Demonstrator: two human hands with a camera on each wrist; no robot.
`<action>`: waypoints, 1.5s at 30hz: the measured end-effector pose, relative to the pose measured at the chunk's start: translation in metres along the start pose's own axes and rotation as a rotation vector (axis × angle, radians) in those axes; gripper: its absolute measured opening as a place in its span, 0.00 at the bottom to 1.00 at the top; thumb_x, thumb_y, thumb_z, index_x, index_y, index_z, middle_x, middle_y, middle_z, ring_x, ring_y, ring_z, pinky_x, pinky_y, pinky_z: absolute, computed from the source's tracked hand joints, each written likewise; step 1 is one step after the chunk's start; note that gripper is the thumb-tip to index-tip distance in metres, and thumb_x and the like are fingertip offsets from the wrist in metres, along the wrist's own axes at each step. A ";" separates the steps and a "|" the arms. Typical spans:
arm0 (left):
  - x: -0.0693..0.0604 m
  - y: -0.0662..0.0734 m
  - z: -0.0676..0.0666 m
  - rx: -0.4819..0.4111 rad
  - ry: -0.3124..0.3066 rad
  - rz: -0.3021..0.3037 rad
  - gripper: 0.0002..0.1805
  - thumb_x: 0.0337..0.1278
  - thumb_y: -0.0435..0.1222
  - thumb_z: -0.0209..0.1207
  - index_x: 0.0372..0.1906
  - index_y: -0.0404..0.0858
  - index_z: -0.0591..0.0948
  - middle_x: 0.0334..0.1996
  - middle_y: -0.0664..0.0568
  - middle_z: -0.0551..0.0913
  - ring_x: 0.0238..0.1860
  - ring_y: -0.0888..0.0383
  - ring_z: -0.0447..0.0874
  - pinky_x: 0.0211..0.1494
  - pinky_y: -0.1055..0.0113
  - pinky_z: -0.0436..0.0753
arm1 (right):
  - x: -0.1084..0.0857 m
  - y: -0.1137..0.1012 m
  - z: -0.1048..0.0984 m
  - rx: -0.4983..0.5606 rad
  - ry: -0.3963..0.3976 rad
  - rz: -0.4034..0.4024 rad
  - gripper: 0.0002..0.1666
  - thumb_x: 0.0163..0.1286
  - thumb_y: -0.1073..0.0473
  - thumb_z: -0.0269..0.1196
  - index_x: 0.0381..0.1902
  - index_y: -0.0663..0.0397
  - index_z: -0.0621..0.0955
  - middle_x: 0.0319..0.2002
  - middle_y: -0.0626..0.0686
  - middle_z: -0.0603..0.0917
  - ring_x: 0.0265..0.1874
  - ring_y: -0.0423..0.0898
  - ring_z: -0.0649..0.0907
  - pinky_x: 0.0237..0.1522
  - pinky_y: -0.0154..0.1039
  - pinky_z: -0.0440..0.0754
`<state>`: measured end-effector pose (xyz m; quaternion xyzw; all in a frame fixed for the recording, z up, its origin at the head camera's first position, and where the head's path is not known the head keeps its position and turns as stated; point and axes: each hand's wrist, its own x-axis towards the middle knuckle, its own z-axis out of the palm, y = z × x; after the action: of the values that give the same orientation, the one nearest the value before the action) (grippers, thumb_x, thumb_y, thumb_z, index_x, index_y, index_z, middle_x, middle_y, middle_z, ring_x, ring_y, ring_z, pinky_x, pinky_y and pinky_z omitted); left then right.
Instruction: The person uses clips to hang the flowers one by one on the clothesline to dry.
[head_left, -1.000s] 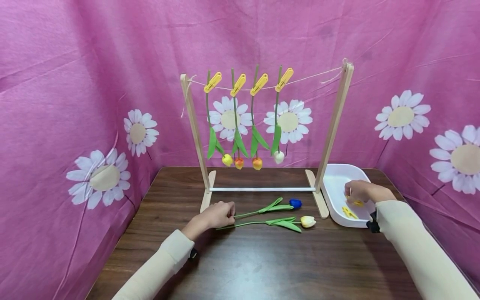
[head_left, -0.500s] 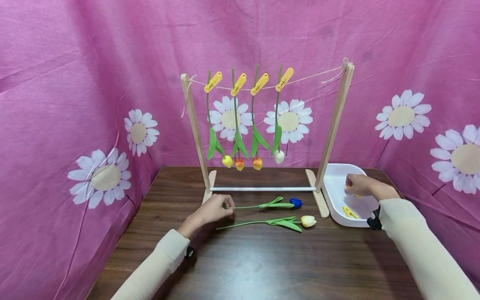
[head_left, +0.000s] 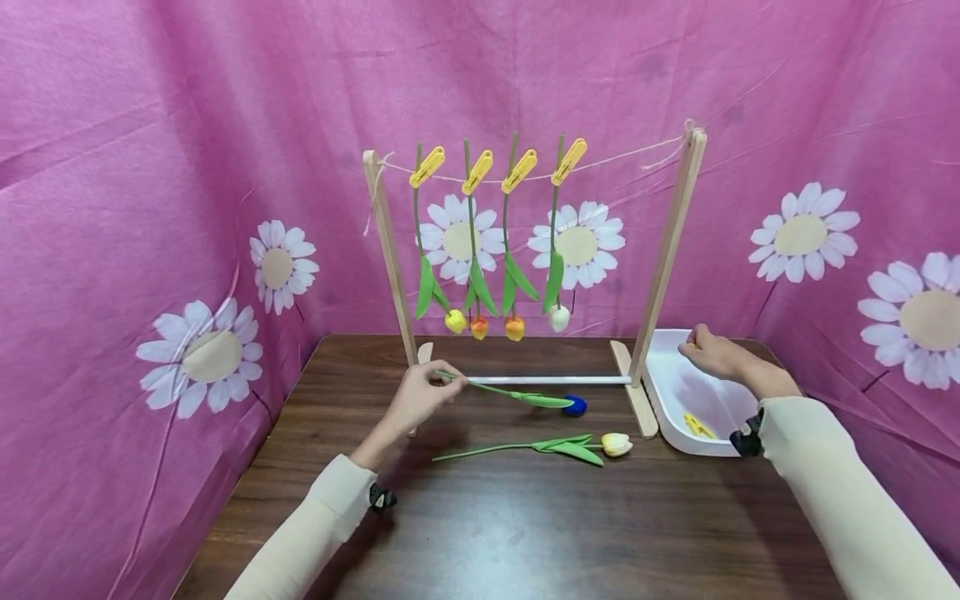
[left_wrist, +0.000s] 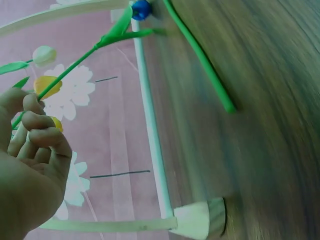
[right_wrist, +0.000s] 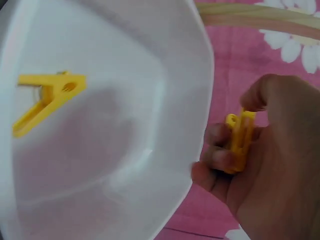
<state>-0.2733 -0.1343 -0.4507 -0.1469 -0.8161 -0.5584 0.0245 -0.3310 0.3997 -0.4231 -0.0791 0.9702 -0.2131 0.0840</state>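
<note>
Between thumb and fingertips my left hand (head_left: 423,396) pinches the stem of a blue artificial tulip (head_left: 574,406), raised off the table with the bloom pointing right; the left wrist view also shows this stem (left_wrist: 70,69). My right hand (head_left: 720,357) is above the far part of a white tray (head_left: 663,354). In the right wrist view its curled fingers grip a yellow clothespin (right_wrist: 242,142). Another yellow clothespin (head_left: 698,426) lies in the tray. A white-and-yellow tulip (head_left: 617,444) lies on the table in front of the left hand.
A wooden frame (head_left: 670,250) carries a string, from which several tulips hang upside down by yellow clothespins (head_left: 519,172). A white rod (head_left: 547,380) joins its feet low down. Pink flowered cloth (head_left: 480,75) surrounds the brown table (head_left: 525,525).
My left hand has taken the blue tulip by its stem and lifted it from the table. The right hand has risen from the tray floor with a yellow clothespin.
</note>
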 end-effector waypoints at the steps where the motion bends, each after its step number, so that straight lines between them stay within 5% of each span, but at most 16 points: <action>1: 0.001 0.002 0.000 -0.045 0.010 -0.002 0.05 0.69 0.34 0.69 0.41 0.36 0.89 0.24 0.45 0.87 0.20 0.60 0.80 0.24 0.72 0.78 | -0.001 -0.002 -0.002 -0.005 0.016 0.000 0.19 0.82 0.52 0.46 0.47 0.67 0.65 0.39 0.62 0.75 0.38 0.56 0.78 0.36 0.42 0.75; 8: 0.008 0.011 0.007 -0.330 0.040 0.098 0.12 0.76 0.33 0.63 0.48 0.24 0.82 0.40 0.37 0.88 0.23 0.60 0.88 0.28 0.62 0.90 | -0.006 -0.021 -0.014 0.050 0.110 -0.041 0.24 0.87 0.48 0.45 0.55 0.68 0.66 0.45 0.66 0.78 0.43 0.58 0.80 0.41 0.42 0.76; 12: 0.011 0.015 0.010 -0.486 -0.005 0.183 0.14 0.81 0.33 0.56 0.51 0.22 0.75 0.50 0.34 0.89 0.34 0.48 0.96 0.40 0.50 0.93 | -0.009 -0.033 -0.019 0.092 0.136 -0.067 0.28 0.89 0.47 0.43 0.59 0.71 0.67 0.46 0.67 0.78 0.43 0.57 0.80 0.41 0.41 0.76; 16: 0.015 0.018 0.014 -0.569 -0.054 0.245 0.12 0.82 0.32 0.54 0.50 0.23 0.72 0.48 0.35 0.91 0.42 0.44 0.96 0.50 0.45 0.91 | -0.012 -0.045 -0.023 0.141 0.164 -0.121 0.27 0.90 0.48 0.44 0.61 0.72 0.68 0.41 0.64 0.78 0.35 0.51 0.79 0.34 0.38 0.77; 23: 0.019 0.025 0.021 -0.520 -0.056 0.287 0.12 0.73 0.24 0.61 0.53 0.18 0.78 0.46 0.36 0.91 0.42 0.57 0.94 0.56 0.48 0.90 | -0.018 -0.069 -0.030 0.214 0.203 -0.179 0.25 0.89 0.49 0.48 0.62 0.69 0.68 0.31 0.53 0.73 0.21 0.42 0.75 0.24 0.37 0.75; 29: 0.023 0.033 0.026 -0.426 -0.036 0.307 0.09 0.77 0.27 0.58 0.53 0.24 0.80 0.49 0.23 0.87 0.42 0.51 0.95 0.54 0.39 0.89 | -0.027 -0.087 -0.038 0.252 0.247 -0.195 0.25 0.88 0.48 0.49 0.62 0.68 0.68 0.32 0.54 0.73 0.22 0.41 0.74 0.24 0.37 0.74; 32: 0.024 0.040 0.029 -0.430 -0.038 0.297 0.11 0.75 0.26 0.59 0.54 0.23 0.80 0.48 0.23 0.87 0.41 0.55 0.94 0.54 0.45 0.91 | -0.032 -0.095 -0.042 0.241 0.322 -0.198 0.27 0.88 0.46 0.50 0.63 0.68 0.69 0.37 0.56 0.75 0.30 0.38 0.74 0.30 0.33 0.73; 39: 0.030 0.056 0.035 -0.468 -0.021 0.248 0.12 0.72 0.23 0.61 0.54 0.19 0.81 0.47 0.38 0.91 0.45 0.64 0.92 0.55 0.57 0.91 | -0.044 -0.109 -0.050 0.301 0.450 -0.217 0.25 0.87 0.48 0.52 0.64 0.65 0.69 0.35 0.52 0.72 0.31 0.38 0.71 0.31 0.33 0.69; 45: 0.036 0.072 0.038 -0.360 0.033 0.285 0.11 0.72 0.26 0.64 0.53 0.24 0.85 0.47 0.32 0.90 0.42 0.65 0.91 0.53 0.52 0.92 | -0.045 -0.123 -0.050 0.448 0.451 -0.364 0.14 0.87 0.58 0.52 0.61 0.61 0.69 0.31 0.49 0.71 0.25 0.39 0.70 0.23 0.34 0.69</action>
<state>-0.2841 -0.0674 -0.3928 -0.2536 -0.6736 -0.6884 0.0900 -0.2826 0.3175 -0.3198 -0.1813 0.8637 -0.4437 -0.1561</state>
